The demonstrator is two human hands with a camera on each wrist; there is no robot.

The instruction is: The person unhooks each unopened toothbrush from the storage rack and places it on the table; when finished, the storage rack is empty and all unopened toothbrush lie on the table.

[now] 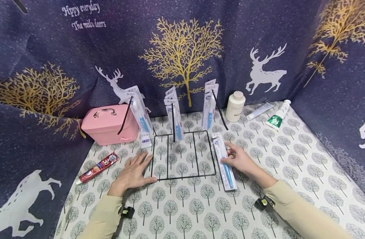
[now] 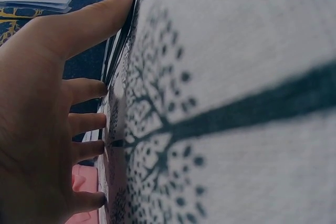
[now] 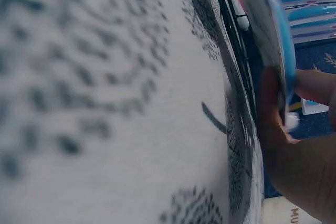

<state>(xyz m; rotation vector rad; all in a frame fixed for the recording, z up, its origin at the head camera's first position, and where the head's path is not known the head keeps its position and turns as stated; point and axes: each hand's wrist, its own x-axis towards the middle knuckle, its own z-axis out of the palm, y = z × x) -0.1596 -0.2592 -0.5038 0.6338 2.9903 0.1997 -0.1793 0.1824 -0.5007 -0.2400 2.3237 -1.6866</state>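
Observation:
My right hand (image 1: 240, 161) pinches a packaged toothbrush (image 1: 228, 174) with a blue handle, to the right of a black wire rack (image 1: 182, 178). In the right wrist view the pack (image 3: 286, 51) stands edge-on between thumb and fingers. My left hand (image 1: 132, 175) rests with spread fingers at the rack's left side, its thumb at the front left corner. The left wrist view shows those fingers (image 2: 86, 121) straight against the tablecloth. More toothbrush packs hang on the rack in a left group (image 1: 138, 111), a middle group (image 1: 177, 119) and a right group (image 1: 209, 108).
A pink case (image 1: 110, 124) stands at the back left, with a red toothpaste tube (image 1: 97, 168) before it. A white tube (image 1: 145, 140) lies near the left packs. At the back right are a cream bottle (image 1: 235, 106), a pale tube (image 1: 259, 111) and a green-white tube (image 1: 278, 114).

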